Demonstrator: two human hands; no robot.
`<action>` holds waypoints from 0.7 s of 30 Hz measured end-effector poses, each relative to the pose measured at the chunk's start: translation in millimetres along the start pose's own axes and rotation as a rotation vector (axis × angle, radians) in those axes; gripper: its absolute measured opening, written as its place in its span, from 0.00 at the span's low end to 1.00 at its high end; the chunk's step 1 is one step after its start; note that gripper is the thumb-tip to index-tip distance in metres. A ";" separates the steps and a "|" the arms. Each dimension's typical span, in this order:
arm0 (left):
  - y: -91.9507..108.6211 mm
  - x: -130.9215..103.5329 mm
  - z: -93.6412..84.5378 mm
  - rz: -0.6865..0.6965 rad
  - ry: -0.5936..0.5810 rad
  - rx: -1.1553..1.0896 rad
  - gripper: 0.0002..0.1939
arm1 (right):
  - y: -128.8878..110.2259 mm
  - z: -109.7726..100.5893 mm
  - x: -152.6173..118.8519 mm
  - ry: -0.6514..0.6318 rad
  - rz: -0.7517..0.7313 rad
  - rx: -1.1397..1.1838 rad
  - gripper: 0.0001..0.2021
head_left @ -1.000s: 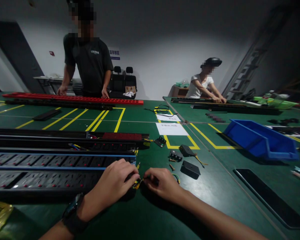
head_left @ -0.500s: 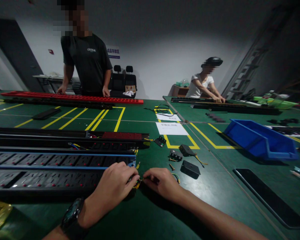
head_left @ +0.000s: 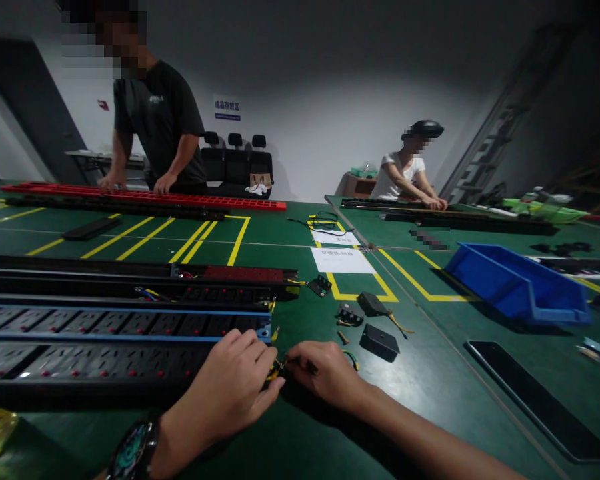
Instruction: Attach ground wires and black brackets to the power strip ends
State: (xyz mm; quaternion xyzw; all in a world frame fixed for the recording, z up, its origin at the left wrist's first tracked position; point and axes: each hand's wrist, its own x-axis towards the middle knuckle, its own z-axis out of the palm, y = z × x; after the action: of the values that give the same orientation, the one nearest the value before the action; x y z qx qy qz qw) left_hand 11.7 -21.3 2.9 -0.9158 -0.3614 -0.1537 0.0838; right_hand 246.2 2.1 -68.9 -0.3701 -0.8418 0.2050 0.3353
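At the right end of the nearest black power strip [head_left: 115, 363], my left hand [head_left: 237, 380] is curled, with its thumb and fingers around short yellow wires [head_left: 274, 375]. Opposite it, my right hand [head_left: 325, 370] pinches the tip of these wires; the exact end is too small to make out. Both sets of fingertips nearly meet. The strip's open end is partly covered by my left hand. Just behind it lies a blue-edged power strip [head_left: 130, 323]. Past my right hand are a black box-shaped cover [head_left: 380, 342], a brass-coloured screw [head_left: 343, 338] and a small black end piece [head_left: 350, 313].
Another black box [head_left: 373, 304] with a yellow wire lies farther back. A blue bin [head_left: 520, 283] and a dark phone [head_left: 535, 397] are to the right. Paper labels [head_left: 343, 261] lie mid-table. Two people [head_left: 157, 127] work across the table, one at a long red frame [head_left: 190, 199].
My left thumb has shifted lower and away from the fingers, while my right hand stays almost in place. The person at the red frame has leaned to the left.
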 end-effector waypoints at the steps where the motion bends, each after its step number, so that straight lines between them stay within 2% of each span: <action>1: 0.2 -0.2 -0.1 0.004 -0.005 0.003 0.12 | -0.6 -0.5 0.0 -0.002 -0.001 -0.005 0.06; 5: 3.4 -0.2 0.9 0.019 -0.040 -0.006 0.14 | -2.8 -3.0 -0.2 -0.019 0.000 -0.011 0.06; 8: 7.2 0.1 4.8 0.050 -0.075 -0.046 0.10 | -2.6 -3.2 -0.8 -0.029 0.014 -0.006 0.07; 12: 9.1 -0.7 11.3 0.069 -0.058 -0.097 0.10 | -1.2 -1.4 -1.4 -0.034 0.036 -0.007 0.05; 17: 9.0 0.0 11.2 0.025 -0.020 -0.080 0.11 | -3.1 -2.2 -0.5 -0.027 0.033 0.005 0.06; 21: 11.0 1.9 8.1 -0.062 -0.021 0.002 0.07 | -3.8 -2.6 -0.2 -0.031 0.055 0.014 0.06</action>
State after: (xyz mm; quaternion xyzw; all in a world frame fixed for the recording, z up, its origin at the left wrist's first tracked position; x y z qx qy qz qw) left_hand 22.4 -26.0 -4.5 -0.9057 -0.3906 -0.1461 0.0761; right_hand 246.3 -0.2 -64.9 -0.3875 -0.8349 0.2257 0.3190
